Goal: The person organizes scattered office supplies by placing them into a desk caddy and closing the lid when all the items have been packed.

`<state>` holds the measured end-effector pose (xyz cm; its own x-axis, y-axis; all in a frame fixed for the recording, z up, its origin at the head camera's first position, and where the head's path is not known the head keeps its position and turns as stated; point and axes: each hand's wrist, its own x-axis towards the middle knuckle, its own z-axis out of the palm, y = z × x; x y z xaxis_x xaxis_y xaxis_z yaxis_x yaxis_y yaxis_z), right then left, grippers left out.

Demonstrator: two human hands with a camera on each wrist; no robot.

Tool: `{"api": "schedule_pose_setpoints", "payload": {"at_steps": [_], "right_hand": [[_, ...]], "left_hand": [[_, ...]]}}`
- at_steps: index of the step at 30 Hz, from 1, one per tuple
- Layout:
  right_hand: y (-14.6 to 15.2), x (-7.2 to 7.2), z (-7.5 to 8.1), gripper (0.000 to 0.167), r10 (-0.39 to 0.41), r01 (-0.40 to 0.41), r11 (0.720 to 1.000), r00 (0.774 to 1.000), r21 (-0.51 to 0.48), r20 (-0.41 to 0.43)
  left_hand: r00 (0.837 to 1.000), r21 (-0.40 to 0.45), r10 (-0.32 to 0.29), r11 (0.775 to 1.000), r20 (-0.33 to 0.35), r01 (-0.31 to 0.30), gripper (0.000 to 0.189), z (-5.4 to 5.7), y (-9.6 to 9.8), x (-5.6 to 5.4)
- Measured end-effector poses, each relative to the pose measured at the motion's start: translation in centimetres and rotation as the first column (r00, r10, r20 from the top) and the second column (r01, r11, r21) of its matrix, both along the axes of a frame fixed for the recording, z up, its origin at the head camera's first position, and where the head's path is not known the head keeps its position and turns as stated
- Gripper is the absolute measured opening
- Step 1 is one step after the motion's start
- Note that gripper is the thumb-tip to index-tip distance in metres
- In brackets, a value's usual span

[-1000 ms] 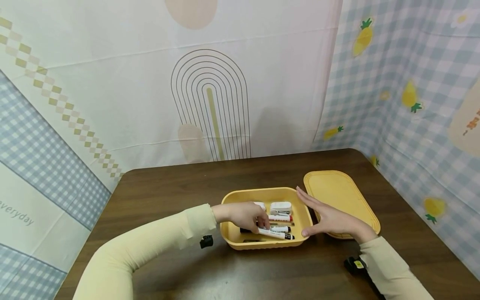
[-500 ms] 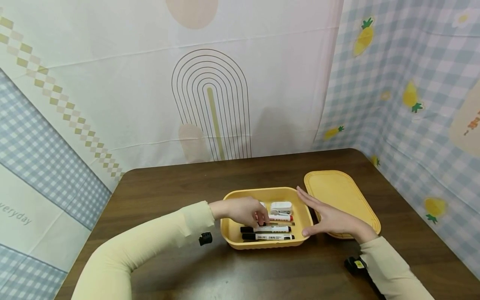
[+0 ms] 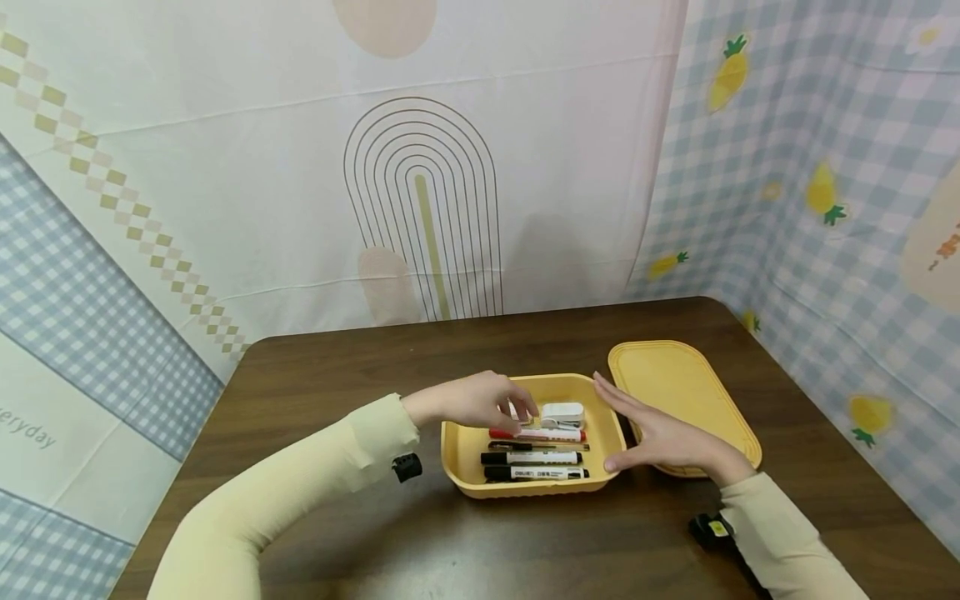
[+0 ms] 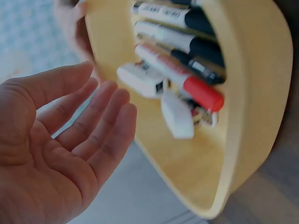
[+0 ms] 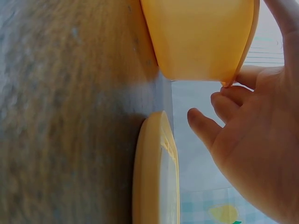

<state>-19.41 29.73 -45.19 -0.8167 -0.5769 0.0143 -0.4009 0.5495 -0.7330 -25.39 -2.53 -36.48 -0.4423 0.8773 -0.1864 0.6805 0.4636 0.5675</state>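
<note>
A yellow plastic box (image 3: 536,490) stands on the table. Inside lie two black-capped markers (image 3: 540,457), a thin black pen (image 3: 510,446) and a red-capped marker (image 3: 555,435), roughly parallel. Behind them are two small white objects (image 3: 562,414), their kind unclear; small metallic bits (image 4: 201,116) show beside one. Over the box's back left part hovers my left hand (image 3: 480,400), fingers loosely bent and holding nothing. My right hand (image 3: 663,437) spreads its thumb and fingers against the box's right rim; the right wrist view shows fingertips touching that rim.
A flat yellow lid (image 3: 682,400) lies on the dark wooden table (image 3: 360,367), to the right of the box and behind my right hand. Patterned cloth (image 3: 585,167) hangs behind the table and along its sides.
My left hand let go of a black-capped marker, which now lies straight at the box's front. The hand then moved backward and up, uncovering the pen and red-capped marker. My right hand stayed still.
</note>
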Motion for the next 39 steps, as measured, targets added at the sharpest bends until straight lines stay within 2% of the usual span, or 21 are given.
{"api": "schedule_pose_setpoints", "payload": {"at_steps": [4,9,13,17,22,25,32,36,39], "right_hand": [[0.1,0.0,-0.1,0.112,-0.005,0.005,1.0,1.0,-0.001,-0.001],[0.1,-0.1,-0.2,0.112,-0.002,0.001,1.0,1.0,-0.002,-0.006],[0.0,-0.1,-0.1,0.112,0.002,-0.002,1.0,1.0,0.001,-0.012],[0.0,-0.2,-0.1,0.112,0.0,0.0,1.0,1.0,0.0,-0.013],[0.0,-0.1,-0.1,0.112,-0.011,0.011,1.0,1.0,-0.001,-0.004],[0.0,0.0,-0.2,0.113,-0.014,0.014,1.0,1.0,-0.004,-0.002],[0.0,0.1,-0.2,0.112,-0.014,0.014,1.0,1.0,-0.005,-0.012],[0.0,0.1,-0.3,0.112,-0.015,0.015,1.0,1.0,-0.006,-0.013],[0.0,0.1,-0.3,0.112,-0.013,0.013,1.0,1.0,-0.007,-0.016]], "left_hand": [[0.996,0.071,0.06,0.996,-0.06,-0.055,0.034,1.0,-1.2,-0.5],[0.983,0.203,0.177,0.966,-0.052,-0.163,0.039,2.3,-3.0,-0.7],[0.968,0.298,0.249,0.927,-0.036,-0.228,0.043,3.3,-4.6,-0.5],[0.945,0.367,0.326,0.882,-0.021,-0.297,0.051,4.2,-5.9,-0.1],[0.913,0.449,0.405,0.809,0.042,-0.38,0.063,5.0,-7.4,0.5],[0.897,0.48,0.438,0.775,0.059,-0.41,0.07,5.1,-8.3,0.8],[0.844,0.522,0.535,0.708,0.044,-0.476,0.083,4.3,-9.8,1.4],[0.831,0.54,0.554,0.686,0.047,-0.488,0.088,3.4,-10.4,1.7],[0.826,0.53,0.56,0.682,0.066,-0.504,0.087,2.6,-11.0,1.9]]}}
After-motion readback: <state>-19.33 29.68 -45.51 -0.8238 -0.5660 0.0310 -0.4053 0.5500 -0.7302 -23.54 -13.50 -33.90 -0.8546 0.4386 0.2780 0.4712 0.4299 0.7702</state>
